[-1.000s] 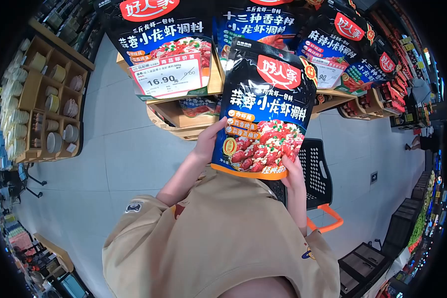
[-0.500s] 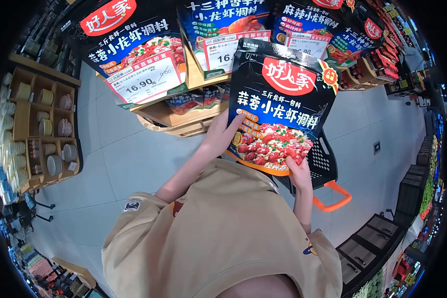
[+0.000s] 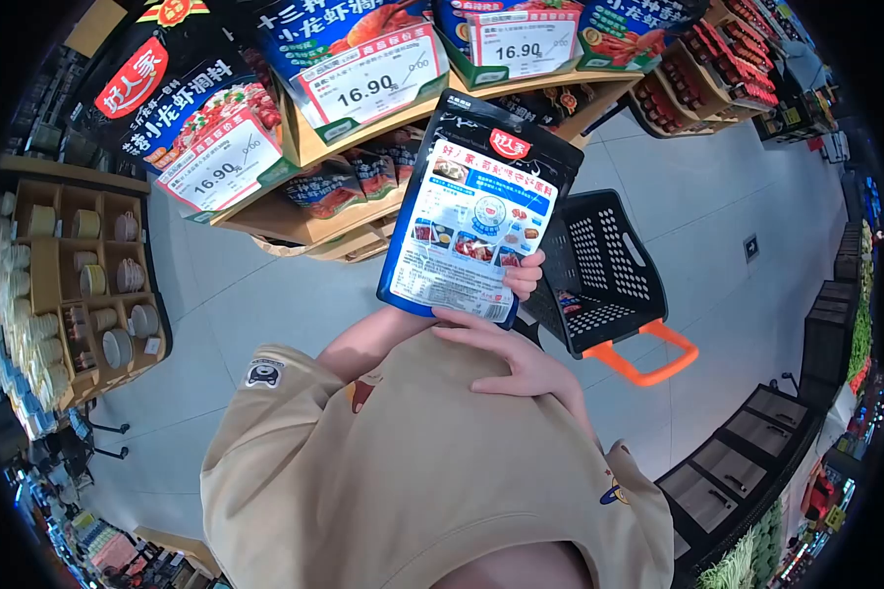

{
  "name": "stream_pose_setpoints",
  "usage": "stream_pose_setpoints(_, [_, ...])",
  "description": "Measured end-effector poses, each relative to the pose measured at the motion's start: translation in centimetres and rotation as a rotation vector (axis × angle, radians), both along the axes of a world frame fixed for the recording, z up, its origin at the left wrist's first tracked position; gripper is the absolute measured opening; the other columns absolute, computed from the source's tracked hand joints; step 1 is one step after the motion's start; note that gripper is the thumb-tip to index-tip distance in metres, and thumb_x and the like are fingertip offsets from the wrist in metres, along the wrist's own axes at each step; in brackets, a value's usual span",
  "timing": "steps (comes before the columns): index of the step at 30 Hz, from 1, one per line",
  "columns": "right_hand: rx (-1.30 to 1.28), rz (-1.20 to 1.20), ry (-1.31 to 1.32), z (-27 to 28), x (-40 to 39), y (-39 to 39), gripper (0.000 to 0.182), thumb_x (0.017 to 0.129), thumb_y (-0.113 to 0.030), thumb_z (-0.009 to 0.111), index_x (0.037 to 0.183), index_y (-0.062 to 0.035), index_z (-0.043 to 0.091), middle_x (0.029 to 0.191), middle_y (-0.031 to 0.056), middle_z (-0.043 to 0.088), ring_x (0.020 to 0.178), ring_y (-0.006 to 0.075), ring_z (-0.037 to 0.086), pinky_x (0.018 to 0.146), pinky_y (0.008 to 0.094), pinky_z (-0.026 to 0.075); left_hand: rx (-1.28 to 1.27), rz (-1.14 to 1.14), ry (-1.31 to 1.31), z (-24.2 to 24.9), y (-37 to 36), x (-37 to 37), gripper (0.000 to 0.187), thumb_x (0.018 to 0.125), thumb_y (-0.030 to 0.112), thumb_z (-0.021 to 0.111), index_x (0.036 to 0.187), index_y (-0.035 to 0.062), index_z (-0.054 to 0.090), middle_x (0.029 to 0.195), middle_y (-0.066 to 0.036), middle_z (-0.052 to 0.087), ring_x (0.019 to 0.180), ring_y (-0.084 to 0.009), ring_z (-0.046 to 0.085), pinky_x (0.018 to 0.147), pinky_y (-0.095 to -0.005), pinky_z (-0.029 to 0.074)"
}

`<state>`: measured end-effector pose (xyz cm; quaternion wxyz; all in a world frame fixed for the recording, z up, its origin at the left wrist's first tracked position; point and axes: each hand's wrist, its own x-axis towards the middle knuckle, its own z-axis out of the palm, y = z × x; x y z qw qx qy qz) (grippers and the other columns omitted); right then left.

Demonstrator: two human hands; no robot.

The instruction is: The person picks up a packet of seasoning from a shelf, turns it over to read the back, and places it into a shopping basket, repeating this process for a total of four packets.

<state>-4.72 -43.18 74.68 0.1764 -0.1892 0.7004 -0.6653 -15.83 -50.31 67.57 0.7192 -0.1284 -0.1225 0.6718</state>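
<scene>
Left fingers [image 3: 525, 276] clamp the pouch [image 3: 471, 211], back label up; right hand [image 3: 509, 361] lies spread beneath; pouch is off the shelf [image 3: 265, 222], outside the basket [image 3: 591, 251].

The left hand [image 3: 526, 275] is raised in front of the chest, its fingers [image 3: 523, 263] curled round the right lower edge of the pouch [image 3: 471, 211]. The right hand [image 3: 516, 358] lies open just below the pouch, palm down, fingers [image 3: 462, 316] stretched along its bottom edge, forearm bent across the chest.
</scene>
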Motion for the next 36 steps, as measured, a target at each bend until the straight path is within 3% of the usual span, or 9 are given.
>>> stream_pose_setpoints(3, [-0.018, 0.023, -0.009, -0.2, 1.5, 1.6, 0.058, 0.071, -0.014, 0.058, 0.124, -0.0089, 0.035, 0.132, 0.0128, 0.023, 0.121, 0.0250, 0.023, 0.098, 0.0363, 0.021, 0.236, 0.007, -0.096, -3.6, 2.9, 1.6, 0.032, 0.080, 0.034, 0.044, 0.071, 0.0050, 0.033, 0.058, 0.000, 0.037, 0.052, -0.0078, 0.037, 0.052, -0.0176, 0.033])
stream_pose_setpoints(9, [-0.043, -0.003, -0.052, -1.1, 4.7, 4.7, 0.059, 0.070, -0.019, 0.058, 0.123, -0.0055, 0.036, 0.132, 0.0134, 0.024, 0.122, 0.0254, 0.023, 0.098, 0.0358, 0.019, 0.278, 0.072, -0.059, -5.0, 5.7, 4.9, 0.033, 0.082, 0.034, 0.036, 0.070, 0.0038, 0.031, 0.059, 0.000, 0.032, 0.053, -0.0079, 0.031, 0.053, -0.0175, 0.029])
stream_pose_setpoints(13, [-0.057, -0.010, -0.025, -1.8, 6.7, 6.4, 0.057, 0.070, -0.015, 0.058, 0.123, -0.0086, 0.037, 0.130, 0.0127, 0.027, 0.120, 0.0246, 0.026, 0.097, 0.0352, 0.023, 0.190, 0.069, 0.051, -4.2, 6.4, 6.5, 0.038, 0.077, 0.039, 0.049, 0.071, 0.0053, 0.033, 0.057, 0.001, 0.038, 0.055, -0.0069, 0.038, 0.055, -0.0180, 0.033])
stream_pose_setpoints(23, [-0.102, 0.054, -0.023, -1.9, 10.6, 9.0, 0.052, 0.069, -0.013, 0.058, 0.119, -0.0082, 0.042, 0.129, 0.0112, 0.030, 0.117, 0.0229, 0.032, 0.095, 0.0345, 0.027, 0.164, 0.173, 0.118, -4.9, 7.4, 11.1, 0.039, 0.077, 0.039, 0.048, 0.070, 0.0039, 0.033, 0.056, 0.000, 0.036, 0.056, -0.0082, 0.038, 0.055, -0.0176, 0.033])
stream_pose_setpoints(26, [-0.092, 0.093, -0.047, -2.2, 11.8, 9.9, 0.051, 0.067, -0.009, 0.057, 0.116, -0.0045, 0.044, 0.127, 0.0115, 0.033, 0.118, 0.0236, 0.030, 0.097, 0.0348, 0.024, 0.016, 0.225, 0.076, -3.0, 6.6, 12.6, 0.040, 0.079, 0.040, 0.045, 0.071, 0.0031, 0.033, 0.058, -0.002, 0.036, 0.057, -0.0096, 0.038, 0.055, -0.0189, 0.034])
stream_pose_setpoints(29, [-0.115, -0.066, -0.045, -3.3, 13.3, 11.9, 0.042, 0.071, -0.010, 0.055, 0.111, -0.0010, 0.047, 0.118, 0.0110, 0.043, 0.110, 0.0211, 0.041, 0.092, 0.0324, 0.032, 0.024, 0.231, 0.083, -2.0, 6.4, 13.8, 0.041, 0.079, 0.042, 0.044, 0.073, 0.0024, 0.033, 0.061, -0.003, 0.036, 0.060, -0.0105, 0.039, 0.057, -0.0193, 0.034])
stream_pose_setpoints(33, [-0.122, -0.516, -0.189, -4.4, 15.5, 15.5, 0.031, 0.074, -0.006, 0.052, 0.105, 0.0000, 0.051, 0.105, 0.0092, 0.052, 0.100, 0.0148, 0.048, 0.085, 0.0288, 0.038, 0.062, 0.244, 0.149, -1.3, 6.5, 14.4, 0.038, 0.080, 0.040, 0.043, 0.075, 0.0033, 0.034, 0.063, -0.003, 0.037, 0.062, -0.0101, 0.041, 0.060, -0.0194, 0.035])
stream_pose_setpoints(35, [-0.011, -0.825, -0.219, -6.7, 16.7, 17.5, 0.027, 0.075, -0.007, 0.052, 0.101, 0.0004, 0.052, 0.096, 0.0101, 0.055, 0.097, 0.0182, 0.050, 0.082, 0.0293, 0.039, 0.104, 0.228, 0.120, -1.7, 6.7, 14.6, 0.036, 0.080, 0.038, 0.043, 0.075, 0.0038, 0.034, 0.063, -0.003, 0.037, 0.061, -0.0090, 0.039, 0.059, -0.0185, 0.034])
stream_pose_setpoints(36, [0.314, -0.929, -0.155, -7.9, 17.7, 18.5, 0.025, 0.075, -0.008, 0.052, 0.099, 0.0003, 0.053, 0.093, 0.0108, 0.056, 0.095, 0.0202, 0.051, 0.083, 0.0306, 0.038, 0.065, 0.229, 0.117, -1.4, 6.6, 14.6, 0.036, 0.081, 0.038, 0.043, 0.075, 0.0037, 0.034, 0.063, -0.002, 0.037, 0.060, -0.0084, 0.038, 0.059, -0.0178, 0.034])
